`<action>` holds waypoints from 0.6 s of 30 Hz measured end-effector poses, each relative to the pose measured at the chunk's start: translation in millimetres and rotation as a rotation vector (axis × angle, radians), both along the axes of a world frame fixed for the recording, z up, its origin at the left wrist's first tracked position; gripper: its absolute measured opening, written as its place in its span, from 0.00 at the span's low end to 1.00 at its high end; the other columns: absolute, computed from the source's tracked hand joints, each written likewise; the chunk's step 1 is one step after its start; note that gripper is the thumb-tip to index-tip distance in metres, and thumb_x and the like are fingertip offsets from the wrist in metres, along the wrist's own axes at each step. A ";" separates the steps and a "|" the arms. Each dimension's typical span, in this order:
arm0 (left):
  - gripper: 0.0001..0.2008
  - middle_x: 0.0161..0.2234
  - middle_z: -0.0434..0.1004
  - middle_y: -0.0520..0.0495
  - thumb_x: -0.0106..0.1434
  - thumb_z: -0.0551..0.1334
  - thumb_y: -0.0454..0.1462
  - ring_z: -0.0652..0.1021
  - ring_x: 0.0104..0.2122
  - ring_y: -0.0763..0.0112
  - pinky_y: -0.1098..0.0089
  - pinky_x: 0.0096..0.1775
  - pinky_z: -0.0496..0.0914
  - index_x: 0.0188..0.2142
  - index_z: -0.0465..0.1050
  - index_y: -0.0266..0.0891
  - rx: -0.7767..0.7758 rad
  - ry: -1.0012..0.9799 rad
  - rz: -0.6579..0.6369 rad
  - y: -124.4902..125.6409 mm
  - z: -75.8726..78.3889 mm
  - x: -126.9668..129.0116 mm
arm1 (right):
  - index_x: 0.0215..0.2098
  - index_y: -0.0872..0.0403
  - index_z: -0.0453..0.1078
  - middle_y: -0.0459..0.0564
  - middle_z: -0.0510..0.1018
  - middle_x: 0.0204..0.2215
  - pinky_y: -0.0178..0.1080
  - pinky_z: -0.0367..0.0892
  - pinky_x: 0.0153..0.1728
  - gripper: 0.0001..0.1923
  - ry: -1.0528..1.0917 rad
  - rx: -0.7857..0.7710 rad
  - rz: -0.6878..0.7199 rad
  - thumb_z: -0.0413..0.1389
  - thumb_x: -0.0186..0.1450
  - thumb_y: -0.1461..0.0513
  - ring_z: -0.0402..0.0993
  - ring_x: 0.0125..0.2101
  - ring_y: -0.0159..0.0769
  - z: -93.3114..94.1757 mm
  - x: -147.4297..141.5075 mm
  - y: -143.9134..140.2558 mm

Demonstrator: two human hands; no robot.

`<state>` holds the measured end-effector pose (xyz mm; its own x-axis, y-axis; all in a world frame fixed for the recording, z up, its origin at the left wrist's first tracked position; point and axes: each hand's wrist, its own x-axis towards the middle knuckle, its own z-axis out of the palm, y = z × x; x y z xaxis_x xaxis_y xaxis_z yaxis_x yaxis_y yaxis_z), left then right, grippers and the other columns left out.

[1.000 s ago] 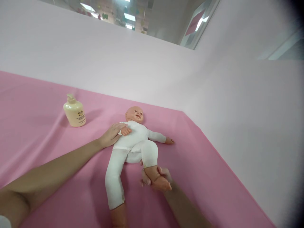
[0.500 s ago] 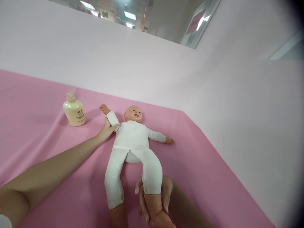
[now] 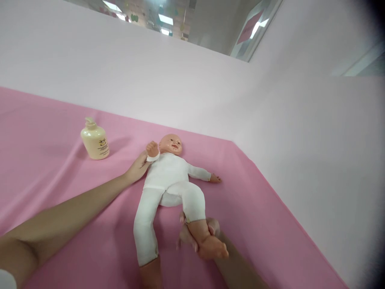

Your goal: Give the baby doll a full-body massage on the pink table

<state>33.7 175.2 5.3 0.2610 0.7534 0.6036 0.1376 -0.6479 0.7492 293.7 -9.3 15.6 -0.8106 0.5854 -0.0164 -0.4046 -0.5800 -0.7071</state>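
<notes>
A baby doll (image 3: 168, 176) in a white suit lies on its back on a pink cloth (image 3: 54, 188), head toward the far wall. My left hand (image 3: 137, 169) holds the doll's near arm, whose fist is raised beside the head. My right hand (image 3: 192, 237) grips the doll's ankle under the bare foot (image 3: 212, 248), with that leg bent and lifted. The doll's other arm lies stretched out to the right, and its other leg lies flat toward me.
A cream pump bottle (image 3: 94, 140) stands on the cloth to the left of the doll. A pale pink partition wall (image 3: 168, 84) runs along the back and right side of the table.
The doll's near arm went from stretched out toward the bottle to raised by its head. Its right-side leg went from extended toward me to bent up again.
</notes>
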 end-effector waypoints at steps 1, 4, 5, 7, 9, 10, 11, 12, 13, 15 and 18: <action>0.17 0.54 0.70 0.39 0.69 0.54 0.44 0.70 0.56 0.57 0.51 0.59 0.63 0.54 0.68 0.42 0.065 0.056 -0.009 -1.6 0.8 -0.8 | 0.47 0.54 0.71 0.46 0.75 0.27 0.45 0.69 0.42 0.30 0.053 0.026 -0.017 0.65 0.54 0.45 0.72 0.28 0.34 1.2 -2.0 0.0; 0.19 0.61 0.64 0.40 0.71 0.52 0.38 0.64 0.62 0.57 0.50 0.62 0.60 0.58 0.68 0.46 0.213 0.209 -0.045 -4.7 1.4 -2.7 | 0.48 0.55 0.71 0.44 0.72 0.23 0.42 0.66 0.42 0.27 0.130 -0.009 -0.193 0.60 0.57 0.46 0.67 0.26 0.32 9.5 -7.0 -0.6; 0.19 0.62 0.63 0.40 0.71 0.51 0.36 0.63 0.63 0.57 0.49 0.62 0.60 0.59 0.68 0.47 0.250 0.245 -0.053 -5.0 1.0 -3.0 | 0.46 0.55 0.71 0.44 0.70 0.23 0.40 0.65 0.42 0.24 0.109 -0.062 -0.269 0.58 0.60 0.47 0.65 0.26 0.31 12.8 -8.1 -0.6; 0.20 0.63 0.62 0.41 0.71 0.50 0.34 0.61 0.64 0.58 0.49 0.63 0.59 0.58 0.69 0.49 0.317 0.290 -0.067 -4.8 -0.3 -3.0 | 0.38 0.55 0.71 0.44 0.67 0.22 0.39 0.64 0.42 0.18 0.041 -0.168 -0.371 0.57 0.61 0.49 0.62 0.26 0.30 18.3 -9.4 -0.1; 0.21 0.62 0.63 0.41 0.71 0.50 0.32 0.62 0.64 0.58 0.48 0.62 0.60 0.58 0.70 0.49 0.365 0.301 -0.066 -4.1 -1.3 -2.3 | 0.30 0.54 0.69 0.44 0.65 0.21 0.39 0.64 0.41 0.16 -0.002 -0.218 -0.433 0.57 0.61 0.49 0.59 0.25 0.30 21.6 -10.4 1.0; 0.21 0.62 0.63 0.41 0.70 0.50 0.32 0.62 0.64 0.58 0.48 0.62 0.60 0.58 0.70 0.49 0.377 0.306 -0.064 -3.7 -1.6 -1.9 | 0.29 0.54 0.68 0.44 0.65 0.22 0.40 0.64 0.41 0.17 -0.020 -0.227 -0.452 0.56 0.62 0.49 0.59 0.25 0.30 22.5 -10.8 1.5; 0.21 0.62 0.64 0.41 0.70 0.50 0.32 0.63 0.64 0.58 0.47 0.62 0.60 0.58 0.70 0.49 0.387 0.313 -0.062 -3.4 -1.6 -1.4 | 0.28 0.54 0.67 0.45 0.65 0.22 0.40 0.63 0.41 0.17 -0.036 -0.229 -0.463 0.56 0.62 0.49 0.59 0.26 0.31 23.1 -11.3 1.9; 0.21 0.62 0.64 0.41 0.70 0.51 0.31 0.63 0.63 0.58 0.47 0.62 0.60 0.57 0.70 0.49 0.395 0.319 -0.061 -3.3 -1.5 -1.1 | 0.27 0.54 0.66 0.45 0.65 0.22 0.40 0.63 0.41 0.17 -0.049 -0.225 -0.467 0.57 0.61 0.49 0.59 0.26 0.31 23.4 -11.7 2.0; 0.21 0.61 0.65 0.41 0.70 0.51 0.31 0.63 0.63 0.58 0.47 0.62 0.60 0.57 0.70 0.49 0.404 0.322 -0.057 -3.4 -1.0 -0.8 | 0.27 0.54 0.66 0.45 0.65 0.22 0.40 0.63 0.41 0.17 -0.061 -0.220 -0.467 0.57 0.61 0.49 0.59 0.26 0.31 23.7 -12.1 2.0; 0.21 0.61 0.65 0.41 0.70 0.51 0.31 0.63 0.63 0.58 0.46 0.62 0.61 0.58 0.70 0.49 0.414 0.329 -0.057 -4.1 0.7 -0.8 | 0.28 0.54 0.65 0.45 0.65 0.23 0.40 0.64 0.41 0.18 -0.079 -0.209 -0.460 0.58 0.61 0.48 0.60 0.27 0.31 24.1 -12.6 1.3; 0.21 0.61 0.65 0.40 0.70 0.52 0.31 0.63 0.63 0.57 0.46 0.62 0.61 0.58 0.70 0.50 0.418 0.342 -0.068 -6.3 4.8 -1.7 | 0.28 0.54 0.66 0.44 0.66 0.24 0.40 0.64 0.42 0.18 -0.092 -0.198 -0.450 0.59 0.61 0.48 0.61 0.27 0.30 24.4 -12.2 0.2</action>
